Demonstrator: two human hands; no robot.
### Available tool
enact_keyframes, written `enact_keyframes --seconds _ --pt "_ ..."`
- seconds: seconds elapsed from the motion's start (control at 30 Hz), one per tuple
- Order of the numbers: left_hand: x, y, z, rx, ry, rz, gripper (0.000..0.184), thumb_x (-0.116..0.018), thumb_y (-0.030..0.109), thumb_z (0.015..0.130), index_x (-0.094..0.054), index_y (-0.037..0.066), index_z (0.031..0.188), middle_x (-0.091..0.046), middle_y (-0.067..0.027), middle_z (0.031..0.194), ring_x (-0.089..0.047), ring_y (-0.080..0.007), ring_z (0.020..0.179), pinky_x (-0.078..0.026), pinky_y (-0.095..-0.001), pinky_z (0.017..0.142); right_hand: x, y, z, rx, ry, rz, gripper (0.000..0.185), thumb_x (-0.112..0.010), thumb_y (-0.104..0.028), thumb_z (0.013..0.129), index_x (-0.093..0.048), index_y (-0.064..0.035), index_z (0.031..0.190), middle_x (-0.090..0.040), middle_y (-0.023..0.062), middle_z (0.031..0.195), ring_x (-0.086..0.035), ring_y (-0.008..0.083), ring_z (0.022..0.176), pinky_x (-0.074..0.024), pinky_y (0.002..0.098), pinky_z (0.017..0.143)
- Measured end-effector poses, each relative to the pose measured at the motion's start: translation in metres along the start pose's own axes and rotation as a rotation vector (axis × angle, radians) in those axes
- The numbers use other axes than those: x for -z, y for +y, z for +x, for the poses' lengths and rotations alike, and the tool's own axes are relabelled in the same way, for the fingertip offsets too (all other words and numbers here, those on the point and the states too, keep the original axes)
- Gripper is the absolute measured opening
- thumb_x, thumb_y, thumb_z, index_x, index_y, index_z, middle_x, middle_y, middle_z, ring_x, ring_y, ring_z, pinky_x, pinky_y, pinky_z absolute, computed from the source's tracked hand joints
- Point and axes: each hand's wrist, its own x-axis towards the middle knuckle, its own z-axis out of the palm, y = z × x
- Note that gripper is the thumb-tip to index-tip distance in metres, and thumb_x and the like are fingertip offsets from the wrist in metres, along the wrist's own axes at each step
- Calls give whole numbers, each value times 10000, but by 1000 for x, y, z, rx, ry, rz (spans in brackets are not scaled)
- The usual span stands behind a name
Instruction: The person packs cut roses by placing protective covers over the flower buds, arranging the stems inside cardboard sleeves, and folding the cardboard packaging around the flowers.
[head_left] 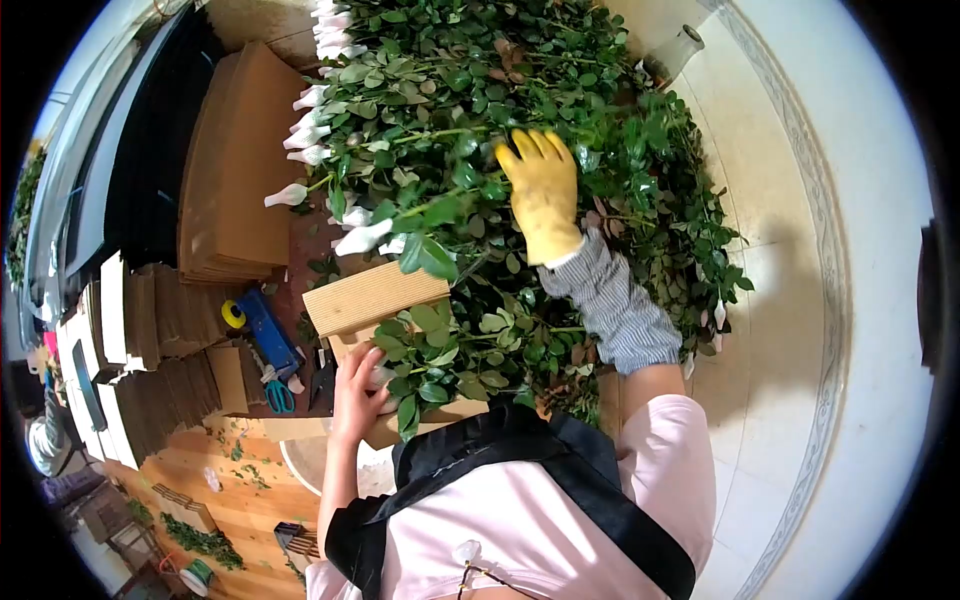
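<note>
My bare left hand (357, 393) is closed around the pale, wrapped head end of a rose bunch, low in front of my body. Leafy stems (455, 355) of that bunch stretch away to the right, beside a corrugated cardboard strip (375, 300). Over the large pile of roses (450, 90) is my right hand (543, 195), in a yellow glove, with its fingers bent down on a leafy stem. That stem runs left to a rose head in a white sleeve (363, 237). Foliage hides the fingertips and part of the stem.
Stacked brown cardboard sheets (225, 170) stand at the left, with smaller cardboard pieces (160, 320) below. A blue tape dispenser (268, 335) and teal-handled scissors (279, 396) lie near my left hand. A glass jar (675, 55) is on the tiled floor (760, 330), upper right.
</note>
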Motion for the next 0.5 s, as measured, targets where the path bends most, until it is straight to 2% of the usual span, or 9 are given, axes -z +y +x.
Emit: enact_keyframes --seconds 0.03,0.07,0.13,0.17,0.2,0.23,0.33,0.43,0.5 --pt "-1 0 0 -1 4 -4 642 -773 -30 662 -585 52 1270 -555 -165 1343 -530 -393 1219 -445 -449 1029 -6 2 -10 -26 -131 -30 344 -589 -65 856 -664 -163 1177 -647 120 1263 -588 274 1193 -408 407 1079" --pt "-1 -1 0 2 7 -15 639 -777 -23 665 -586 54 1269 -557 -163 1339 -532 -391 1213 -445 -450 1027 -50 10 -34 -99 -135 -13 341 -610 -103 863 -653 -162 1196 -642 122 1262 -581 277 1193 -407 415 1070" --pt "-1 -1 0 0 9 -22 617 -786 -3 676 -595 58 1259 -559 -160 1333 -535 -388 1200 -447 -453 1020 -45 15 -47 -178 -391 -2 382 -654 -182 861 -626 -157 1241 -629 122 1264 -570 284 1184 -405 434 1052" --pt "0 -1 0 10 1 -12 603 -790 8 680 -602 58 1251 -560 -159 1330 -532 -387 1205 -442 -453 1024 -33 19 -47 -174 -637 -7 426 -678 -223 852 -611 -152 1267 -621 121 1267 -566 288 1175 -403 444 1043" --pt "1 0 0 27 -14 -13 632 -783 -16 670 -595 56 1269 -549 -168 1349 -524 -387 1235 -443 -441 1039 -42 22 -43 -177 -569 66 531 -710 -288 823 -575 -138 1315 -606 106 1292 -561 290 1180 -387 455 1054" --pt "3 1 0 44 -32 -15 661 -776 -40 660 -587 54 1286 -539 -176 1367 -517 -387 1264 -444 -429 1054 -12 14 -29 -162 -499 111 515 -715 -237 843 -571 -126 1326 -632 126 1258 -587 308 1167 -416 451 1050" --pt "-3 -5 -2 31 -9 -39 668 -775 -45 649 -587 57 1282 -544 -173 1364 -511 -386 1268 -439 -431 1061 6 -15 9 -5 -171 465 503 -726 -172 879 -554 -92 1345 -679 145 1195 -654 293 1094 -479 426 1050" --pt "0 -4 -2 29 -23 3 677 -770 -50 640 -586 60 1282 -547 -172 1361 -506 -385 1274 -432 -436 1070 -39 -46 40 31 44 317 392 -687 -185 887 -598 -120 1263 -671 103 1170 -630 270 1108 -434 399 1061" --pt "-1 -3 -3 25 -36 -1 683 -764 -55 635 -585 61 1284 -541 -173 1371 -504 -387 1277 -427 -441 1076 -88 -44 62 24 -60 300 359 -692 -136 842 -646 -89 1195 -697 132 1138 -666 309 984 -475 398 1007"
